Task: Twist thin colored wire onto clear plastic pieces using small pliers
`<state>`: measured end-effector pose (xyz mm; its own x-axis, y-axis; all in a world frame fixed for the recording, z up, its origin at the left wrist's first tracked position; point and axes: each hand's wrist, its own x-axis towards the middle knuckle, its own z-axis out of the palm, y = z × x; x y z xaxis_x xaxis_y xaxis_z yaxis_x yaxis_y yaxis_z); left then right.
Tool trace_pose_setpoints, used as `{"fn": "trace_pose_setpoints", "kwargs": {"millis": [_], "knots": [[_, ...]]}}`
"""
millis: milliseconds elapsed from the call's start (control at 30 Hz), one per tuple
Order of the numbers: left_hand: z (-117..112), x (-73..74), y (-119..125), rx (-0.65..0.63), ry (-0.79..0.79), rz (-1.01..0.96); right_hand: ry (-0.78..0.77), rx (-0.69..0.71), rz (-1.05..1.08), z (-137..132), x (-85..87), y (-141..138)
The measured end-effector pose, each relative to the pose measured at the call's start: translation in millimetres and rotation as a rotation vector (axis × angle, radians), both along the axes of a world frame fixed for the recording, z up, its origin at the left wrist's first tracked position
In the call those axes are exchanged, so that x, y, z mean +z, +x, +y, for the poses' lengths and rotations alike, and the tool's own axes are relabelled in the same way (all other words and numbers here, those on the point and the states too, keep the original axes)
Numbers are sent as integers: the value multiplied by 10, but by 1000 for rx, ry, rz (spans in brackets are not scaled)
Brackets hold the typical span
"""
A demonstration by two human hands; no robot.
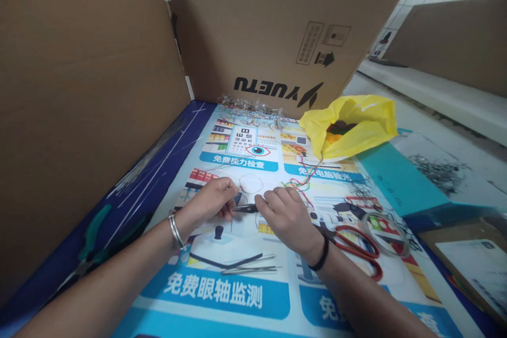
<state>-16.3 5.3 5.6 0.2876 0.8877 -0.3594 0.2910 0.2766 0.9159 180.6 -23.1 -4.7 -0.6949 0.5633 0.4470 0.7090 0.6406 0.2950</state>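
My right hand (283,216) is wrapped round a dark tapered tool (247,208) that looks like needle-nose pliers; its handles are hidden in my palm. The tool's tip points left, right at the fingers of my left hand (216,198). Those fingers are pinched together on what seems to be a thin wire, too fine to see clearly. A thin pale loop (251,193) shows just beyond, between both hands. Closer to me lie several short metal rods (251,269) on the printed sheet. Red-handled scissors (358,245) rest beside my right wrist.
Teal-handled pliers (95,232) lie at left, near a bundle of long thin wires (144,158). Tangled wire scraps (253,108) sit against the cardboard wall (277,21). At right are a yellow bag (356,116), coloured threads (299,185) and a clear tape roll (386,235).
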Motion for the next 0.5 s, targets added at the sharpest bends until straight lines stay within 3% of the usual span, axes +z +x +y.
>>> {"fn": "trace_pose_setpoints", "kwargs": {"millis": [500], "knots": [[0,-30,12,-37,13,35,-27,6,-16,7,-29,-8]]}}
